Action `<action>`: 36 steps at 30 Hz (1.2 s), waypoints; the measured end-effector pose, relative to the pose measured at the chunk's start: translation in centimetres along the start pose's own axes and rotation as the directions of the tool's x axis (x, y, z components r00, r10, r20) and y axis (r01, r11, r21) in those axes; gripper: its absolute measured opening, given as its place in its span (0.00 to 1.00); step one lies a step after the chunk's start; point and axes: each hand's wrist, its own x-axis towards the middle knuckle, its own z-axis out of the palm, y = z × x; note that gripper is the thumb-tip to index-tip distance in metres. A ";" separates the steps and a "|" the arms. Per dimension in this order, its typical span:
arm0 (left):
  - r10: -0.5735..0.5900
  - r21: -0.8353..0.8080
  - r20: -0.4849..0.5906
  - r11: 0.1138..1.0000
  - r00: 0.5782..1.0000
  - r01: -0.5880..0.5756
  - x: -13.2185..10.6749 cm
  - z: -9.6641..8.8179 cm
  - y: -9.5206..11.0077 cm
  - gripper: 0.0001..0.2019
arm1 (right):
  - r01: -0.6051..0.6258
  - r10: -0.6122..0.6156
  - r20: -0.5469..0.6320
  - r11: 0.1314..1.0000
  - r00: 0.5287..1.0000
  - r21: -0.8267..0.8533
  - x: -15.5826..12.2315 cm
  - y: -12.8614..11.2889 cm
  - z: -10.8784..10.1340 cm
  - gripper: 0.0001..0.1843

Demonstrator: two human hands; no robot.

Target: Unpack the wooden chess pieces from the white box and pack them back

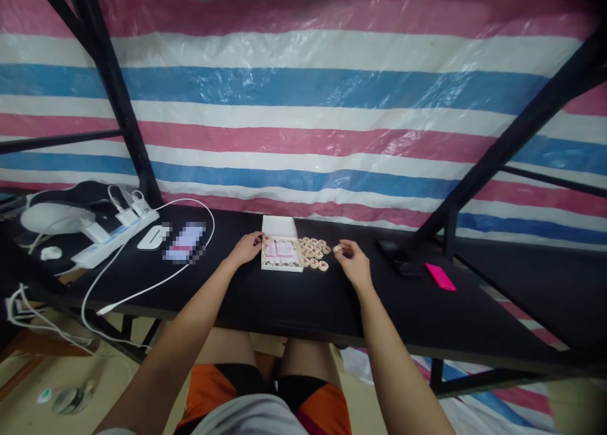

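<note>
A white hinged box [303, 269] stands on the black desk with its lid [279, 225] folded back; inside are a pale printed sheet [281, 250] and round pieces around it. My left hand [245, 248] has its fingers closed on the box's left edge, near the lid. Right of the box, several round wooden Chinese chess pieces [313, 254] with red marks lie in rough rows. Just beyond them, my right hand [355, 262] pinches one chess piece [337, 250] between thumb and fingers, close to the desk top.
To the left lie a phone [186, 241], a white flat device [154, 237], a power strip [114, 238] and a looping white cable [156, 288]. A dark object [397, 257] and a pink packet [441, 276] lie right. Black frame posts [124, 119] and striped sheeting border the desk.
</note>
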 end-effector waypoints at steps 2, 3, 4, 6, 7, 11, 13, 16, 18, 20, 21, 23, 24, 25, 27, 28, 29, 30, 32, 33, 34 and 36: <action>-0.010 -0.002 0.000 1.000 1.000 0.010 -0.1 -0.1 0.2 0.22 | -0.088 0.089 0.036 0.996 0.995 -0.029 -0.2 1.8 -0.3 0.20; -0.015 -0.004 -0.001 1.000 1.000 0.015 -0.2 -0.2 0.3 0.23 | -0.099 0.102 0.057 0.994 0.993 -0.049 -0.3 2.3 -0.2 0.20; -0.021 -0.005 -0.001 1.000 1.000 0.021 -0.3 -0.3 0.5 0.24 | -0.097 0.102 0.076 0.993 0.992 -0.070 -0.4 2.5 0.0 0.20; -0.033 -0.008 0.006 0.999 0.999 0.033 -0.4 -0.4 0.7 0.24 | -0.084 0.094 0.100 0.992 0.991 -0.097 -0.5 2.6 0.4 0.20; -0.036 -0.010 0.010 0.999 0.999 0.036 -0.4 -0.5 0.8 0.23 | -0.078 0.089 0.108 0.991 0.990 -0.104 -0.5 2.5 0.5 0.20; -0.021 -0.012 0.008 1.000 1.000 0.021 -0.3 -0.4 0.7 0.22 | -0.040 0.057 0.131 0.990 0.990 -0.135 -0.7 1.9 0.6 0.19; -0.006 -0.014 0.005 1.000 1.000 0.006 -0.2 -0.2 0.6 0.22 | -0.012 0.032 0.142 0.990 0.989 -0.142 -1.0 1.6 0.7 0.18; 0.000 -0.017 -0.005 1.000 1.000 -0.001 -0.2 -0.2 0.6 0.20 | 0.037 -0.016 0.162 0.991 0.987 -0.128 -1.3 1.2 0.9 0.18; 0.005 0.006 -0.035 1.000 0.999 -0.005 -0.4 -0.2 0.8 0.19 | 0.043 -0.023 0.162 0.992 0.987 -0.120 -1.4 1.0 1.0 0.19; 0.015 0.037 -0.073 0.999 0.997 -0.012 -0.5 -0.4 1.0 0.17 | 0.020 -0.004 0.143 0.994 0.990 -0.110 -1.4 0.9 1.1 0.19; 0.021 0.045 -0.086 0.999 0.996 -0.017 -0.6 -0.5 1.2 0.16 | 0.005 0.009 0.133 0.995 0.991 -0.104 -1.3 1.0 1.1 0.20; 0.035 0.044 -0.095 0.999 0.995 -0.031 -0.7 -0.6 1.5 0.15 | -0.020 0.031 0.116 0.995 0.993 -0.093 -1.2 1.1 1.0 0.20; 0.045 0.043 -0.092 0.998 0.995 -0.041 -0.7 -0.7 1.6 0.15 | -0.028 0.038 0.113 0.996 0.993 -0.089 -1.1 1.1 1.0 0.20; 0.056 0.048 -0.087 0.997 0.995 -0.052 -0.7 -0.7 1.6 0.15 | -0.030 0.040 0.113 0.996 0.993 -0.086 -1.1 1.2 1.0 0.19; 0.074 0.076 -0.074 0.995 0.994 -0.069 -0.8 -0.7 1.7 0.15 | -0.017 0.028 0.122 0.996 0.992 -0.087 -1.1 1.2 1.0 0.17; 0.080 0.095 -0.071 0.993 0.994 -0.073 -0.8 -0.7 1.6 0.15 | -0.009 0.020 0.128 0.996 0.992 -0.090 -1.1 1.2 1.0 0.16; 0.085 0.116 -0.070 0.990 0.994 -0.077 -0.8 -0.7 1.6 0.15 | -0.001 0.014 0.135 0.996 0.991 -0.094 -1.1 1.2 1.0 0.16; 0.093 0.138 -0.074 0.987 0.993 -0.082 -0.9 -0.7 1.7 0.15 | 0.003 0.011 0.143 0.995 0.990 -0.096 -1.2 1.1 1.0 0.15; 0.128 0.184 -0.086 0.977 0.988 -0.110 -1.0 -0.8 1.8 0.15 | -0.003 0.016 0.146 0.996 0.989 -0.093 -1.2 0.9 0.9 0.15; 0.152 0.203 -0.092 0.970 0.984 -0.131 -1.1 -0.9 2.0 0.15 | -0.009 0.021 0.138 0.996 0.990 -0.090 -1.3 0.8 0.9 0.15; 0.175 0.217 -0.096 0.965 0.980 -0.151 -1.1 -1.0 2.1 0.14 | -0.013 0.024 0.127 0.996 0.992 -0.088 -1.3 0.8 0.9 0.16; 0.200 0.226 -0.090 0.958 0.976 -0.176 -1.3 -1.1 2.6 0.14 | -0.013 0.022 0.103 0.996 0.994 -0.086 -1.3 0.8 0.9 0.16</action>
